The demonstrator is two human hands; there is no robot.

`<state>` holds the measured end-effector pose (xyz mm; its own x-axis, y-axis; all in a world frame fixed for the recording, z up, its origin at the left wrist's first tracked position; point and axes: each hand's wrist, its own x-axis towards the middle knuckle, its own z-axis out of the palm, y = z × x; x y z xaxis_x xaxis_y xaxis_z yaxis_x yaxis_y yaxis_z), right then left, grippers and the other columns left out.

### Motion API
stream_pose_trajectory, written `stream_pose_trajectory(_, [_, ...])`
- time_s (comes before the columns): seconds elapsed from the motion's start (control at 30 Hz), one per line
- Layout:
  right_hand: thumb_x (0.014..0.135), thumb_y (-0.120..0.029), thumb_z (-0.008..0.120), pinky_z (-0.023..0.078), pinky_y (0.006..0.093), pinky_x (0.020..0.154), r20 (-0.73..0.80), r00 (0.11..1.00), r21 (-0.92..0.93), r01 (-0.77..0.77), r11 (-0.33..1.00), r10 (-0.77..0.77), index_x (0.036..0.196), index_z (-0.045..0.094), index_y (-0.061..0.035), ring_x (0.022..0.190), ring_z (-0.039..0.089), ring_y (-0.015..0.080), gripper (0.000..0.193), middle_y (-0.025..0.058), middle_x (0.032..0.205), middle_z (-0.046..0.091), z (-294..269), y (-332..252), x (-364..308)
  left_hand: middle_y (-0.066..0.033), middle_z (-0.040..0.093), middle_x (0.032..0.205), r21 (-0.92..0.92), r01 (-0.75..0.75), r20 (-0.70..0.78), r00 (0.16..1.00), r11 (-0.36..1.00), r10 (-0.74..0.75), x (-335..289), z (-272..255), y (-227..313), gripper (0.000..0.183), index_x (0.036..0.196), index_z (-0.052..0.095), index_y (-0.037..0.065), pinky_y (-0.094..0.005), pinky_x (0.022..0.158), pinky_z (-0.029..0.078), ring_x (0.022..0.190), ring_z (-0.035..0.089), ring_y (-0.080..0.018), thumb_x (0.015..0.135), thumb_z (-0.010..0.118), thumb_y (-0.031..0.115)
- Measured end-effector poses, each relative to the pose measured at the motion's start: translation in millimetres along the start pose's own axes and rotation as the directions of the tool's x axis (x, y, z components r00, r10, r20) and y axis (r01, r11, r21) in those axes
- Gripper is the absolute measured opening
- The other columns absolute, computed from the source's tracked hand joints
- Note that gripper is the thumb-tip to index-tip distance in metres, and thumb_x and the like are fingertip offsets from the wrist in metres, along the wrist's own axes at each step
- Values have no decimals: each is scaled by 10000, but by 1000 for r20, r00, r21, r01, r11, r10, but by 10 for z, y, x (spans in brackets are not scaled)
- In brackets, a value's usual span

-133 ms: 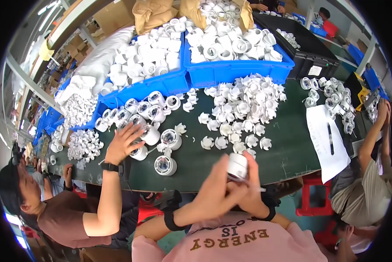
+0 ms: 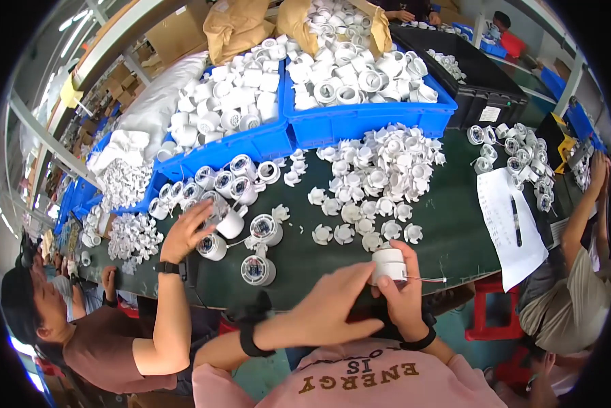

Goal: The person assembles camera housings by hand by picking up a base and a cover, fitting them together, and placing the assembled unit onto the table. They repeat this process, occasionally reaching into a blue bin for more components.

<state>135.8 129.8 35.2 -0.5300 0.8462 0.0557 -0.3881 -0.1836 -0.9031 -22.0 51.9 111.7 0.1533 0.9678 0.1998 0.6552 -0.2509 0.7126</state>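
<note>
A white round camera-like housing (image 2: 389,264) with a thin wire and small connector hanging from its right side is gripped in my right hand (image 2: 407,299), above the table's near edge. My left hand (image 2: 332,299) is open beside it, thumb apart from the fingers; its fingertips are close to the housing's left side, and I cannot tell whether they touch. Beyond my hands lie loose white petal-edged plastic caps (image 2: 371,241), heaped up farther back. Left of them, two housings with clear round fronts (image 2: 258,270) sit on the table.
Two blue bins (image 2: 373,129) full of white shells stand at the back of the green table (image 2: 298,262). A co-worker's hand (image 2: 186,231) reaches over more housings at left. At right lie a paper sheet with a pen (image 2: 502,224) and a cluster of housings; a black case (image 2: 489,95) stands behind.
My left hand has come away from the housing toward the left and opened. My right hand has shifted slightly right with the housing, whose side and wire now show.
</note>
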Motion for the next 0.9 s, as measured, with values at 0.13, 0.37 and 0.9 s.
stream_pose_trajectory(0.13, [714, -43, 711, 470, 299, 826, 39, 944, -553, 293, 780, -327, 1306, 375, -12, 959, 550, 164, 681, 120, 1182, 521, -436, 78, 87, -190, 623, 1117, -175, 299, -266, 903, 938, -337, 769, -910, -865, 524, 1191, 558, -18, -359, 818, 488, 1001, 615, -269, 793, 720, 282])
stream_pose_trajectory(0.37, [639, -125, 795, 521, 380, 796, 221, 834, -796, 454, 401, -506, 1234, 416, 34, 949, 619, 326, 723, 239, 1126, 559, -465, 154, 129, -236, 627, 1072, 456, 737, -811, 575, 499, -108, 1502, -2316, -3046, 534, 1179, 616, 92, -453, 962, 397, 1085, 531, -392, 711, 686, 340])
stream_pose_trajectory(0.9, [690, -47, 751, 481, 364, 875, 83, 908, -733, 335, 592, -412, 1250, 437, 4, 1122, 527, 281, 644, 209, 1267, 446, -642, 232, 69, -72, 522, 1153, -335, 63, -347, 919, 940, -185, 848, -1396, -403, 259, 997, 502, 78, -290, 859, 474, 1012, 547, -169, 828, 674, -14])
